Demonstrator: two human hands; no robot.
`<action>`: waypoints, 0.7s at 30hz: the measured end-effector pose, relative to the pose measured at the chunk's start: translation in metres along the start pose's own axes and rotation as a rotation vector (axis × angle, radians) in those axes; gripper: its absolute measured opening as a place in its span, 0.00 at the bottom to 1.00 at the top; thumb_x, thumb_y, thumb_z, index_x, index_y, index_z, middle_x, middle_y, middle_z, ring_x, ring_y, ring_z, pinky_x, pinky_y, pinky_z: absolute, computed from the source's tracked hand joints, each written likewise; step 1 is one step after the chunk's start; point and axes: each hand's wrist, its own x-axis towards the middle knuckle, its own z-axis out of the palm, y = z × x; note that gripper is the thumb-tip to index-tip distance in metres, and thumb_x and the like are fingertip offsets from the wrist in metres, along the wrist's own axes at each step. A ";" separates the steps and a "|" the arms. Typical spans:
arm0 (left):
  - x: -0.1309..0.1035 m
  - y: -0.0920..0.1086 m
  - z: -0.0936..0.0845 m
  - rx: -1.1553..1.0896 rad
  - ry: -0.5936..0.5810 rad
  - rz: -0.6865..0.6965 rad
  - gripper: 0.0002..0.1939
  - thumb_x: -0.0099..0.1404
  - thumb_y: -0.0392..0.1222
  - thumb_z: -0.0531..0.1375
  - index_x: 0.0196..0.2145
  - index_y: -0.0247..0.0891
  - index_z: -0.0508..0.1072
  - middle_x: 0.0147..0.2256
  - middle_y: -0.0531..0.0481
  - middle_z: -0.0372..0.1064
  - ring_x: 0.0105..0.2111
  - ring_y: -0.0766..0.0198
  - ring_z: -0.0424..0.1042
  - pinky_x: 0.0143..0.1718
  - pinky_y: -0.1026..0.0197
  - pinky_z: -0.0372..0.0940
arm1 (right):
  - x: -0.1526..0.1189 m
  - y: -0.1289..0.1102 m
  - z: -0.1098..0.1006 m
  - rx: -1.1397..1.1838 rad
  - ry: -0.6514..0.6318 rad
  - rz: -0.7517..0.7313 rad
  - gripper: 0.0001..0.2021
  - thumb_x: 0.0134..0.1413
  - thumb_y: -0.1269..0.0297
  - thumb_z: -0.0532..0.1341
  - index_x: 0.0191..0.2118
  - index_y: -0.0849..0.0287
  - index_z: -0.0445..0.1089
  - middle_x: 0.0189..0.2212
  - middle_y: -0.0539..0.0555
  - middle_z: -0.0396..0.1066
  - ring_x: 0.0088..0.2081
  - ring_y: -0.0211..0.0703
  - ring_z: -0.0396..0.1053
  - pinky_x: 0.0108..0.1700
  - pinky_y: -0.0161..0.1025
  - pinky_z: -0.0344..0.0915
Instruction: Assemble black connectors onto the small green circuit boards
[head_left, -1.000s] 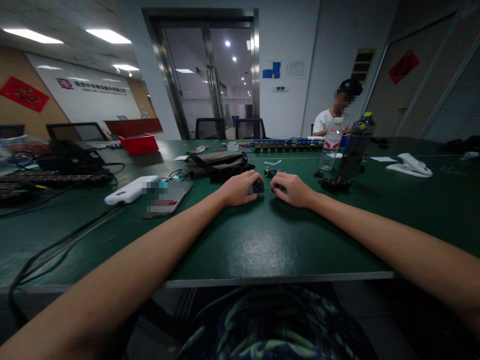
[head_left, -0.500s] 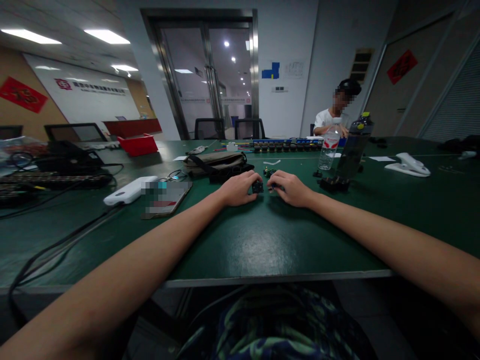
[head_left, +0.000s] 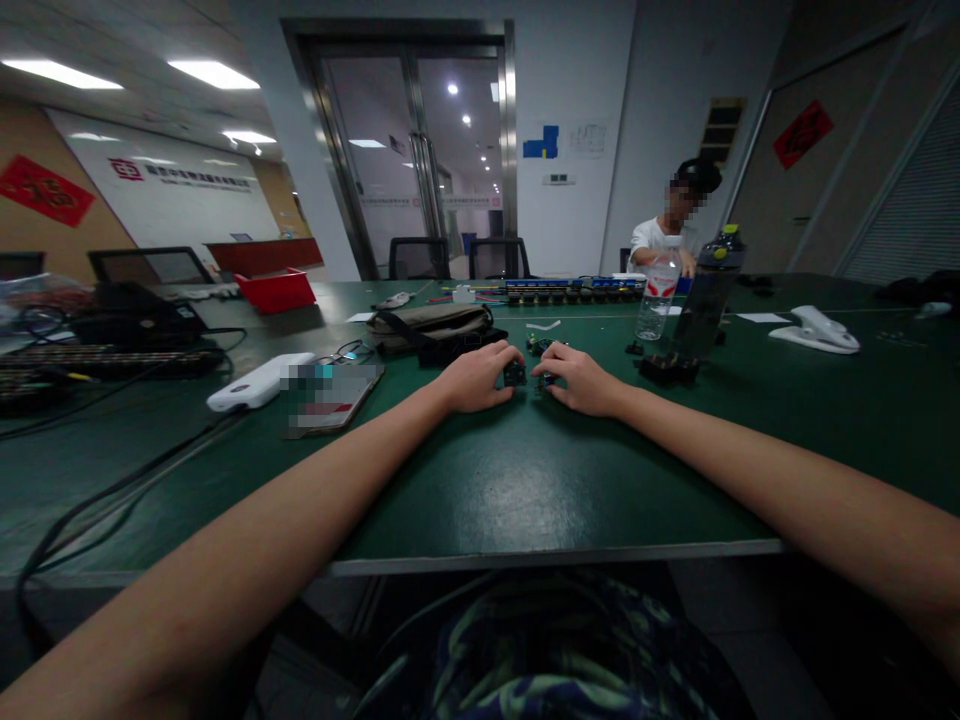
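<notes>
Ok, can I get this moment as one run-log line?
left hand: holds small black part | right hand: fingers at small dark piece | beyond hands: small green parts | left side: phone, white device

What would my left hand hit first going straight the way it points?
Your left hand, holding a black part, would likely meet your right hand first; exact depth is unclear.

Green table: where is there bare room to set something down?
Bare: between the left hand, right hand and near table edge; between the right forearm and white tool. Crowded: beyond the hands, with the bag and green parts; far left, with black gear.
</notes>
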 end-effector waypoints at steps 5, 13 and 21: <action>-0.001 0.001 -0.002 0.003 -0.002 0.003 0.19 0.61 0.42 0.60 0.50 0.40 0.65 0.48 0.46 0.67 0.50 0.55 0.71 0.51 0.55 0.67 | 0.001 0.000 -0.001 -0.003 -0.027 -0.011 0.12 0.47 0.78 0.62 0.38 0.59 0.76 0.40 0.56 0.66 0.42 0.45 0.68 0.49 0.44 0.68; 0.000 0.000 -0.001 -0.005 0.001 -0.003 0.20 0.60 0.41 0.60 0.51 0.41 0.65 0.48 0.45 0.67 0.51 0.54 0.70 0.52 0.54 0.67 | 0.001 0.002 -0.002 -0.011 -0.065 0.007 0.08 0.48 0.76 0.63 0.34 0.59 0.75 0.40 0.57 0.69 0.42 0.45 0.70 0.48 0.44 0.68; 0.000 0.000 -0.002 0.009 0.012 0.003 0.20 0.61 0.42 0.60 0.51 0.42 0.65 0.48 0.46 0.67 0.50 0.54 0.70 0.52 0.54 0.67 | 0.001 0.004 -0.002 -0.015 -0.111 0.007 0.07 0.50 0.76 0.64 0.35 0.60 0.76 0.38 0.57 0.73 0.41 0.45 0.72 0.47 0.43 0.68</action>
